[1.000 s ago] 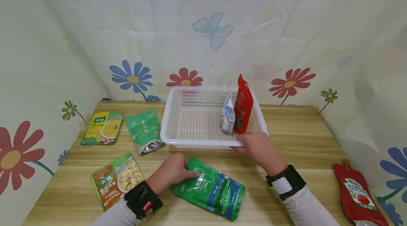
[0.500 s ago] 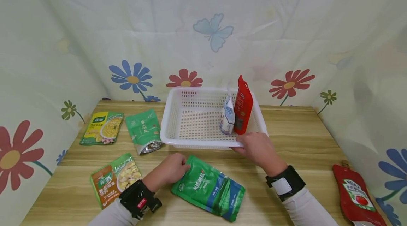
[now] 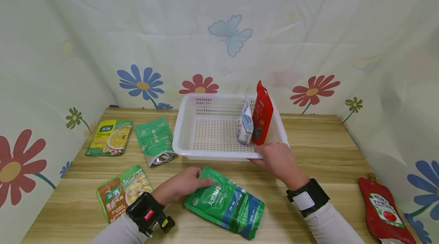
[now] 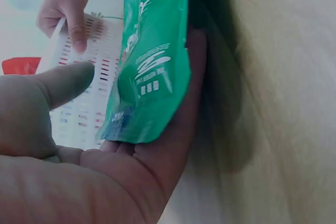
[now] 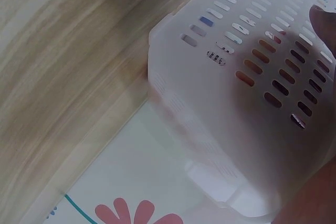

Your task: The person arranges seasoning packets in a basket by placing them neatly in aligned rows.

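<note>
The left hand point(image 3: 182, 186) is at the upper left corner of a green pouch point(image 3: 219, 202) lying on the table. In the left wrist view its fingers point(image 4: 176, 140) reach behind the pouch point(image 4: 155, 72), while the thumb stands apart from the front face. The right hand point(image 3: 279, 160) grips the near right rim of a white perforated basket point(image 3: 219, 155), seen close up in the right wrist view point(image 5: 210, 93). Inside that basket a small white-and-blue packet point(image 3: 245, 126) and a tall red packet point(image 3: 262, 116) stand side by side at the right.
A yellow-green packet point(image 3: 110, 138) and a green pouch with a silver bottom point(image 3: 155, 139) lie left of the basket. Closer in lies a brown-green packet point(image 3: 120, 194), beside the left forearm. A red ketchup pouch point(image 3: 384, 209) is at the right edge; a flowered curtain surrounds the table point(image 3: 326, 137).
The left hand's thumb, drawn back half a second ago, now extends over the green pouch's corner. The right hand and the basket have stayed in place.
</note>
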Available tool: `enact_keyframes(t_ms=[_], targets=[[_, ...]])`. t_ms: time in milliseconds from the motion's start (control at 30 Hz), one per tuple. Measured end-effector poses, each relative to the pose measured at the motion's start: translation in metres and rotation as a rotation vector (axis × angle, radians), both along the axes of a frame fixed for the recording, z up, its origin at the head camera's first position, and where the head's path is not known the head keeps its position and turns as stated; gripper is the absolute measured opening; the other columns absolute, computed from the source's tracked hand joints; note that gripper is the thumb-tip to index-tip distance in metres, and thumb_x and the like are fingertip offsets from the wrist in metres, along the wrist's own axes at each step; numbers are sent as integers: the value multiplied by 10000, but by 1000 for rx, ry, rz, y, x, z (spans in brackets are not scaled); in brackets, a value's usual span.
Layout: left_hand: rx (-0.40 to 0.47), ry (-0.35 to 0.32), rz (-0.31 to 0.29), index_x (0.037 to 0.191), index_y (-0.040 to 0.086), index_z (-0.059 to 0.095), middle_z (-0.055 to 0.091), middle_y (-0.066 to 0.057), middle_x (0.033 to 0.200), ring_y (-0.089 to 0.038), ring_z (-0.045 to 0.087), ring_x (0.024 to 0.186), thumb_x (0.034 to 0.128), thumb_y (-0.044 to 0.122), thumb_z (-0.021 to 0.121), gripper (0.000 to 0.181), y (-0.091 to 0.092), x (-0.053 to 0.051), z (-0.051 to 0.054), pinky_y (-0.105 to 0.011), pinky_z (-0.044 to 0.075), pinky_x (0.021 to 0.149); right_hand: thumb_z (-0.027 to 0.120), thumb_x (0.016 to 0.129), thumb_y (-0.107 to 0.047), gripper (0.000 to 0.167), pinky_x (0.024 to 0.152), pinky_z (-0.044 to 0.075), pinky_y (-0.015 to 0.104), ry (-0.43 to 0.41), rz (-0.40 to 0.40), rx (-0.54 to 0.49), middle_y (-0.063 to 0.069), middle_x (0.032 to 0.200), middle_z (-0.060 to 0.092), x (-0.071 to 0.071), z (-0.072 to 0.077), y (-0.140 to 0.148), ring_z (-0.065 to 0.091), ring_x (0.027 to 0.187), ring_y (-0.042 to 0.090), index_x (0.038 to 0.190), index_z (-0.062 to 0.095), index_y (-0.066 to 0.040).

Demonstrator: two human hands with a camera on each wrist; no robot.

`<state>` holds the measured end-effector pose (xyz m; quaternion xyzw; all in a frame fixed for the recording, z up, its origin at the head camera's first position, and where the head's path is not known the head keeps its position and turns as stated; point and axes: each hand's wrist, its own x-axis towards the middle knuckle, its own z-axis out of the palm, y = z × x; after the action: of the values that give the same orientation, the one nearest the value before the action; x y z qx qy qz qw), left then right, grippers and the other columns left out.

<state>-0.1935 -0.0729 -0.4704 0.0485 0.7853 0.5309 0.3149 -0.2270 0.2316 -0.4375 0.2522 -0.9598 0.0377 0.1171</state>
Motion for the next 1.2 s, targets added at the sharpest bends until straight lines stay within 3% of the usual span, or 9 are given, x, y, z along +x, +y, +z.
enact_keyframes(t_ms=[167, 433, 767, 1100, 1200], targets=[[89, -43, -55, 1079, -17, 704, 745, -51, 893, -133, 698, 773, 895, 162, 786, 270, 0, -2, -4, -312, 599, 734, 843, 830, -414, 290, 508, 376, 213, -2, 1, -1, -46, 630, 642, 0, 0, -1, 542, 560, 113, 942, 777, -154], [91, -73, -26, 1041, -26, 710, 758, -35, 883, -131, 711, 789, 850, 58, 805, 229, 3, 2, -1, -302, 600, 746, 840, 830, -424, 298, 503, 365, 213, -8, -2, 1, -50, 618, 627, 0, 0, -1, 517, 549, 109, 942, 777, -155], [79, -15, -30, 998, -15, 732, 757, -24, 854, -124, 698, 759, 848, 61, 809, 184, 6, 7, 4, -298, 589, 712, 848, 822, -422, 299, 503, 369, 213, 1, 2, -6, -48, 619, 632, 1, 0, -1, 529, 552, 111, 935, 775, -154], [5, 90, -106, 1024, 58, 739, 775, -32, 894, -142, 723, 796, 864, 126, 808, 187, 4, 7, 33, -298, 586, 712, 851, 820, -410, 287, 507, 384, 217, -5, 8, -10, -46, 626, 642, 1, 1, 0, 552, 559, 117, 923, 773, -154], [-33, 153, -143, 1039, 76, 732, 767, -13, 895, -133, 717, 803, 869, 142, 805, 196, 4, 7, 43, -296, 583, 719, 857, 815, -403, 298, 518, 405, 214, -12, 13, -13, -39, 644, 664, 1, 2, 0, 569, 563, 118, 946, 781, -147]])
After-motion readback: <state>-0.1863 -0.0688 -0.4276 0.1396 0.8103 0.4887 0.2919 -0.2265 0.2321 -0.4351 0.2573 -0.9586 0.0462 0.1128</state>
